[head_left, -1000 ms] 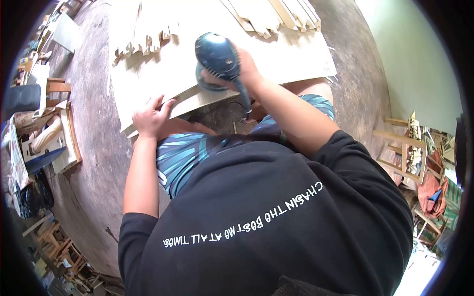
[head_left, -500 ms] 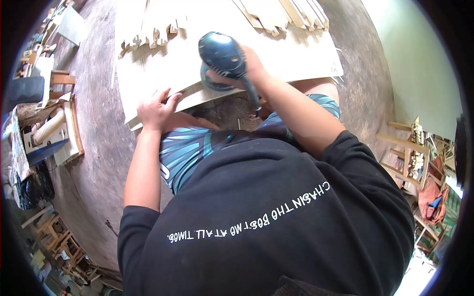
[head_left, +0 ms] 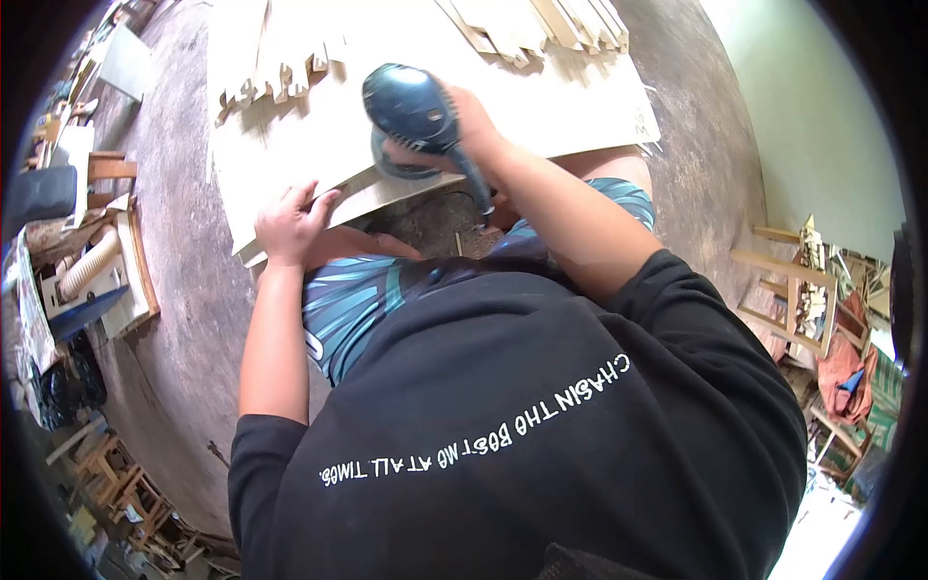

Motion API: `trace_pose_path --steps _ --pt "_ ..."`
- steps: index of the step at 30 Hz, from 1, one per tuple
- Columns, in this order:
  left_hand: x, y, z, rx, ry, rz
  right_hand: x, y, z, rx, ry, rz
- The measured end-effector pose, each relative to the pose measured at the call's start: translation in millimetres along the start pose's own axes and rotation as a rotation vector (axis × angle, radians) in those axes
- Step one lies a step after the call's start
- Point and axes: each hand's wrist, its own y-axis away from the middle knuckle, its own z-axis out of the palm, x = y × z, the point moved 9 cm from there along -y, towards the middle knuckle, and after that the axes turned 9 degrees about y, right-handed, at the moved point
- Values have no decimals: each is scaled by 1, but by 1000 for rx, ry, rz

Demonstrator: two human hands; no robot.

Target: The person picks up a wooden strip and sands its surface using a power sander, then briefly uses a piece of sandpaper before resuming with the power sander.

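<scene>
My right hand is wrapped around a dark blue-black electric sander, whose cord end points back towards my lap. The sander's round base is low over the near edge of the pale work board. To its left, my left hand is closed over a pale strip of wood at that same edge, thumb pointing towards the sander. The strip's far end passes beneath the sander and is hidden there.
Several notched wood pieces lie at the board's far left, and long cut strips at the far right. On the left floor stands a box-like machine with a ribbed hose. A wooden frame and scraps are at the right.
The whole view has shifted slightly, moving the board and hands a little leftward in frame. The sander stays in my right hand near the edge, and my left hand keeps its hold.
</scene>
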Motion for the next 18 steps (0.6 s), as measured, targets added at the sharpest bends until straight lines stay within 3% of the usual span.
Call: trace_pose_path --steps 8,18 --pt "6 -1 -4 -4 -22 1 34 14 -55 -75 172 94" --pt "7 -1 -7 15 18 -21 4 6 -33 -159 196 143"
